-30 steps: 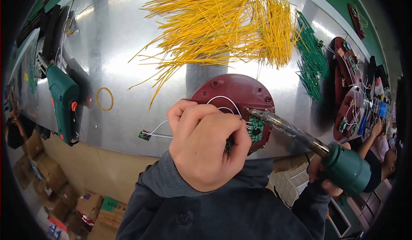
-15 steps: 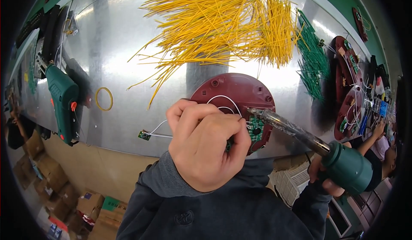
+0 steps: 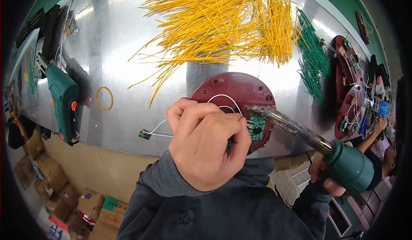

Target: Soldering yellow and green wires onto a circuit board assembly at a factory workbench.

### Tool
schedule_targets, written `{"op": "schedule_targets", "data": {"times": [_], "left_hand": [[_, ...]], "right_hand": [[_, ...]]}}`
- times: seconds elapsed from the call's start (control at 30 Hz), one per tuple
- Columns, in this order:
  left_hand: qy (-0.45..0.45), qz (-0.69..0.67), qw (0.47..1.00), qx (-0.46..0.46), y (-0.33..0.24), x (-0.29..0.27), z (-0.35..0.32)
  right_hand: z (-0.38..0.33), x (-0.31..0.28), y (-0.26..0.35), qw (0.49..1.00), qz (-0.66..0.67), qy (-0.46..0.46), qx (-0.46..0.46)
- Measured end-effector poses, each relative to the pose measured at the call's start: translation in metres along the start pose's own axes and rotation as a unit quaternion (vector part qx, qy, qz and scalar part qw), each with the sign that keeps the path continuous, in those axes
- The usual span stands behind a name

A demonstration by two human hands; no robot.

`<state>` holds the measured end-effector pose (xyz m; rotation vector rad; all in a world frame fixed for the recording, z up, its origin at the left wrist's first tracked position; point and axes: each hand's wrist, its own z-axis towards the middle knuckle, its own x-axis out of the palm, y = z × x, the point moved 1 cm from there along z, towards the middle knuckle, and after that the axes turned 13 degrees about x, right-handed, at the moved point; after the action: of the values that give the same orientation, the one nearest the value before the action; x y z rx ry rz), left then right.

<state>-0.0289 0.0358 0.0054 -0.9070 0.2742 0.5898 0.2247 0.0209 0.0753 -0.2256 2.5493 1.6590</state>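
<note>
My left hand (image 3: pixel 205 143) is closed over the near edge of a dark red round plastic housing (image 3: pixel 234 95), pinching a thin white wire (image 3: pixel 223 97) by a small green circuit board (image 3: pixel 257 126) set in it. My right hand (image 3: pixel 322 176) grips the green handle of a soldering iron (image 3: pixel 339 163) at the lower right. The iron's long metal shaft (image 3: pixel 288 125) runs up and left, its tip touching the board next to my left fingers. A second tiny green board (image 3: pixel 144 134) trails on white wires to the left of the housing.
A big heap of yellow wires (image 3: pixel 223 21) lies at the back of the metal bench, green wires (image 3: pixel 314 60) to its right. A green power screwdriver (image 3: pixel 64 98) and a yellow rubber band (image 3: pixel 104 98) sit left. More red housings (image 3: pixel 349 85) and another person's arm (image 3: pixel 372 135) are at right.
</note>
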Motion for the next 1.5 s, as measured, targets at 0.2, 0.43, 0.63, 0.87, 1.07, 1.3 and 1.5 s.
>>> {"op": "schedule_targets", "data": {"times": [0.2, 0.43, 0.63, 0.87, 1.07, 1.3, 1.5], "left_hand": [[-0.003, -0.001, 1.000, -0.003, -0.001, 0.000, 0.000], [0.000, 0.002, 1.000, 0.005, 0.000, 0.000, 0.001], [0.005, -0.003, 1.000, 0.007, 0.000, 0.000, 0.002], [0.024, 0.001, 0.999, 0.029, 0.000, -0.003, 0.004], [0.020, 0.003, 0.999, 0.026, 0.000, -0.001, 0.002], [0.005, 0.002, 1.000, 0.015, 0.000, 0.000, 0.003], [0.018, 0.005, 0.999, 0.026, 0.000, -0.001, 0.005]], "right_hand": [[0.014, -0.041, 0.002, 0.970, -0.049, 0.230, -0.064], [0.011, -0.014, 0.001, 0.986, -0.045, 0.143, -0.076], [0.002, 0.006, 0.005, 0.995, -0.089, 0.022, -0.050], [-0.008, -0.006, -0.003, 1.000, -0.026, -0.007, -0.001], [-0.014, -0.018, -0.001, 0.992, -0.111, -0.028, 0.059], [0.011, -0.026, 0.001, 0.963, -0.223, 0.103, -0.113], [0.007, -0.038, 0.002, 0.970, -0.169, 0.144, -0.101]]}}
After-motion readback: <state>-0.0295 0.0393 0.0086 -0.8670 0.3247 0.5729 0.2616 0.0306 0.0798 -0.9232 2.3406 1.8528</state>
